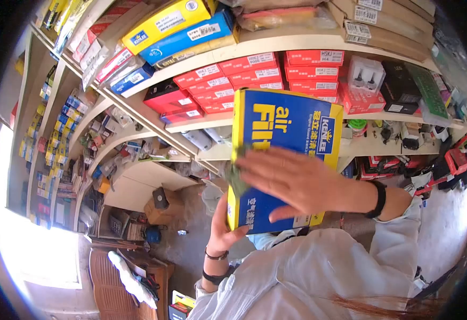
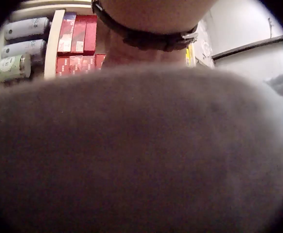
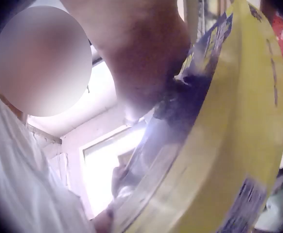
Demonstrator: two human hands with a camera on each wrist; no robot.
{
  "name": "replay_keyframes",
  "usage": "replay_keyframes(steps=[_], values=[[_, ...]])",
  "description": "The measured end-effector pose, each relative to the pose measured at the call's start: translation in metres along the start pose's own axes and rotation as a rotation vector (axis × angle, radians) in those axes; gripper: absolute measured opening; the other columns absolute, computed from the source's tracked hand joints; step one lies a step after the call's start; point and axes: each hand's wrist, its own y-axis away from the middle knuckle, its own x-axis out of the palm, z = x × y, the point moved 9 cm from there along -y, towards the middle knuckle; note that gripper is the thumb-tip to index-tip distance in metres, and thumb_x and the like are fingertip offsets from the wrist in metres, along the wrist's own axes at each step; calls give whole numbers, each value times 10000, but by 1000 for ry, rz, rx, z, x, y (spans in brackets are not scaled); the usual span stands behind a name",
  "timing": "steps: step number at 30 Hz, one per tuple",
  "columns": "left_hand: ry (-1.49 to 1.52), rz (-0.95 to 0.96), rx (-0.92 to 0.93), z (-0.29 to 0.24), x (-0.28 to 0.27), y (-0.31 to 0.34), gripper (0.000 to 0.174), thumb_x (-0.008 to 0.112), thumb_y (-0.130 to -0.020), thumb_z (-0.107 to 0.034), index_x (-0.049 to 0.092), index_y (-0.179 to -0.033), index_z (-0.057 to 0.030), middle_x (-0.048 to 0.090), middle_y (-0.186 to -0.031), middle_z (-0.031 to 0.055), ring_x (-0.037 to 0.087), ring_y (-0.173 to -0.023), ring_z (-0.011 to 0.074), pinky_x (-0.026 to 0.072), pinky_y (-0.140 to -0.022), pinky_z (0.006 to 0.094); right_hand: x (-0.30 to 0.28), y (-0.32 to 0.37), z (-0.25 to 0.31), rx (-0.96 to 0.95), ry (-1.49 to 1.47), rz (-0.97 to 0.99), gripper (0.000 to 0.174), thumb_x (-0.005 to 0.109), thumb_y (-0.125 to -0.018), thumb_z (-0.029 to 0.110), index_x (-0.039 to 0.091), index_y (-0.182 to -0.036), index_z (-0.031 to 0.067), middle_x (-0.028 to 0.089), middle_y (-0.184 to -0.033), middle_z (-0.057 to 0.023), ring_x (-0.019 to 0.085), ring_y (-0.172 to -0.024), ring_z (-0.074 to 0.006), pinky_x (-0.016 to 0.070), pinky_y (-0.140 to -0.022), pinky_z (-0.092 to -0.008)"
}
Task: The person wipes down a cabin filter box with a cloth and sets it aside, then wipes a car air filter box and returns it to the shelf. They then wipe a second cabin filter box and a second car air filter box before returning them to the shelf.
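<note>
Head view
box (image 1: 287, 128): raised in front of the shelf (image 1: 276, 50), just below its rows of red cartons (image 1: 255, 74)
axis: long axis near upright, blue printed face toward the person
left hand (image 1: 224, 224): at the box's lower left corner, thumb on the front and fingers behind, gripping it from below
right hand (image 1: 297, 178): comes in from the right and lies flat across the face, fingers straight and pointing left
rag (image 1: 237, 178): greenish, seemingly under the fingertips at the left edge

Left wrist view
view: mostly blocked by a grey blur, so the grip cannot be told here
strap (image 2: 146, 36): on the wrist, with the shelf's red cartons (image 2: 78, 39) and cans (image 2: 25, 46) beyond it

Right wrist view
box (image 3: 229, 145): its yellow side runs diagonally across the view
right hand (image 3: 141, 58): lies on the box face, with a dark rag (image 3: 180, 102) beneath it
</note>
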Motion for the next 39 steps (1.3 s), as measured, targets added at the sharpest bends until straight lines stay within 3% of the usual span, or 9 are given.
replay_keyframes(steps=[4,11,17,20,27,30,31,34,39], values=[[49,-7,-23,4,1,3,971,771,-715,-95,256,-1526,40,500,-1399,113,499,-1291,200,403,-1088,344,-29,-11,-21,122,132,-68,907,656,-845,524,336,-1519,9,309,-1597,-176,319,-1475,-314,264,-1217,-446],[67,-68,89,12,-8,4,925,737,-766,-136,245,-1534,26,494,-1399,107,510,-1267,202,436,-1047,339,48,12,38,-170,-214,142,890,632,-859,562,366,-1505,10,347,-1571,-191,330,-1467,-334,283,-1198,-454],[63,-164,117,-3,-6,-4,874,711,-847,-193,222,-1537,29,488,-1394,112,519,-1244,200,442,-1039,342,12,37,-29,368,19,-146,876,728,-820,410,362,-1473,-45,346,-1548,-247,315,-1457,-401,282,-1185,-502],[32,-181,156,-1,-7,-3,934,737,-883,-338,196,-1548,32,453,-1440,130,471,-1315,225,393,-1096,368,37,32,-4,351,-27,-92,857,604,-896,526,349,-1488,-39,348,-1563,-226,331,-1455,-397,273,-1187,-503],[121,-266,274,-1,-7,-10,880,702,-913,-337,210,-1554,12,471,-1465,132,473,-1338,256,362,-1133,392,67,23,41,98,14,-5,837,659,-849,504,426,-1447,-34,434,-1519,-200,380,-1444,-343,265,-1190,-503],[263,-283,244,2,-13,-7,831,722,-878,-276,279,-1520,11,495,-1441,141,503,-1322,269,402,-1115,423,24,47,-5,457,63,-228,633,709,-868,317,512,-1387,14,529,-1411,-206,448,-1394,-349,309,-1161,-521],[320,-273,215,5,-13,-6,817,734,-859,-251,305,-1504,9,504,-1431,144,516,-1314,274,419,-1107,434,24,50,-10,452,68,-221,633,709,-868,317,512,-1387,14,529,-1411,-206,448,-1394,-349,309,-1161,-521],[399,-266,164,24,-16,-3,805,769,-819,-211,353,-1473,5,544,-1388,149,557,-1275,291,459,-1079,446,-5,73,-21,565,-85,-731,377,642,-893,92,618,-1251,-22,609,-1310,-221,457,-1374,-429,355,-1126,-506],[376,-95,20,33,-16,1,872,798,-813,-268,326,-1501,-14,551,-1376,122,557,-1266,253,465,-1057,395,-5,83,-23,584,-134,-840,291,621,-866,-4,654,-1153,-45,656,-1250,-226,513,-1326,-452,415,-1086,-484]])
